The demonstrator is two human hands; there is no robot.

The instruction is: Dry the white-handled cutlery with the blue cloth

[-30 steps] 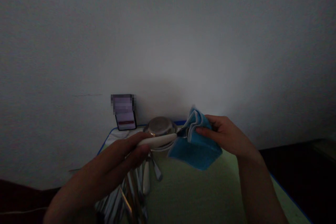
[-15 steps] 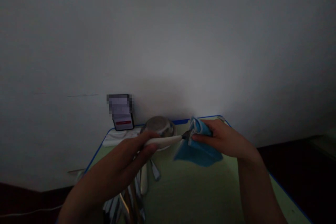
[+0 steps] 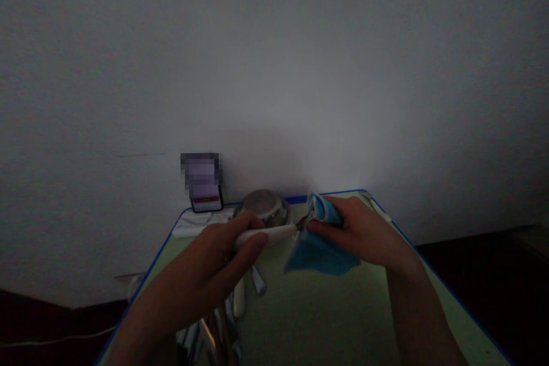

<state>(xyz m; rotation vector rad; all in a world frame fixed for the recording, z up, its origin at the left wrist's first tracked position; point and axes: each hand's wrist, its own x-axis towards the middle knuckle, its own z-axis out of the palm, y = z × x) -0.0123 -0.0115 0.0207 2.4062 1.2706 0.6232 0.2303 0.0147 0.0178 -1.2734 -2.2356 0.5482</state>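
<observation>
My left hand [image 3: 234, 249] is closed around the thick white handle of a utensil [image 3: 278, 233], held level above the table with its handle pointing left. A short bit of dark metal neck shows at the handle's right end, and the rest of the utensil is hidden inside a blue cloth [image 3: 323, 254] with a pale edging. My right hand [image 3: 354, 226] pinches that cloth folded around the metal end, thumb in front. A loose flap of the cloth hangs below. What kind of utensil it is cannot be made out.
Behind my left hand lies an upturned metal bowl [image 3: 263, 206]. A phone [image 3: 206, 186] leans on the wall, over a white strip [image 3: 195, 222]. Several pieces of cutlery [image 3: 214, 331] lie under my left forearm on the green, blue-edged table [image 3: 309, 320]. A cable [image 3: 64, 343] runs at the lower left.
My right hand and the cloth have shifted slightly left along the metal end, covering a little more of the neck. The view has shifted slightly. Both grips are kept.
</observation>
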